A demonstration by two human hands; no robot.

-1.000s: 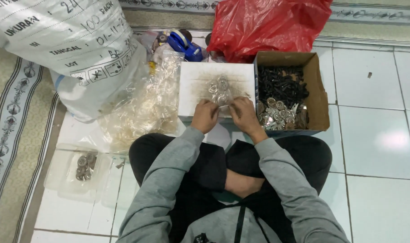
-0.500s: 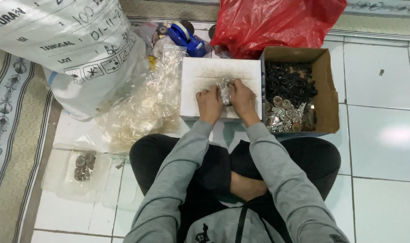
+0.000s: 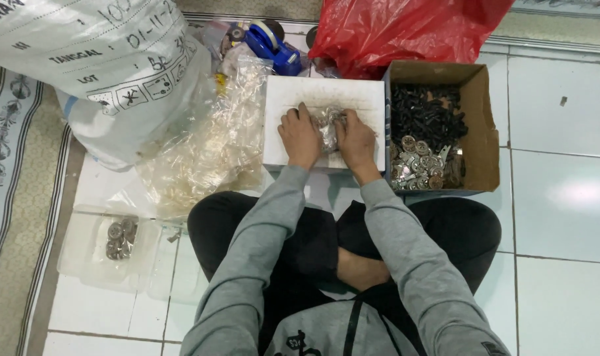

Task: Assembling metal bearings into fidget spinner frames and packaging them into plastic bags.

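Observation:
I sit cross-legged on a tiled floor in grey sleeves. My left hand (image 3: 300, 136) and my right hand (image 3: 356, 140) both press on a small clear plastic bag of metal parts (image 3: 329, 124), which lies on a white box (image 3: 323, 94) in front of my knees. The fingers of both hands close around the bag's sides. To the right of the white box stands an open cardboard box (image 3: 484, 142) holding black parts at the back and silver metal parts at the front.
A heap of clear plastic bags (image 3: 207, 145) lies left of the white box. A big white sack (image 3: 95, 66) fills the upper left. Behind are a red plastic bag (image 3: 405, 29) and a blue tape dispenser (image 3: 273, 46). A clear tray with metal parts (image 3: 112, 247) sits lower left beside a patterned mat.
Both hands have moved forward onto the white box and closed in around the bag of metal parts. The view has shifted slightly downward.

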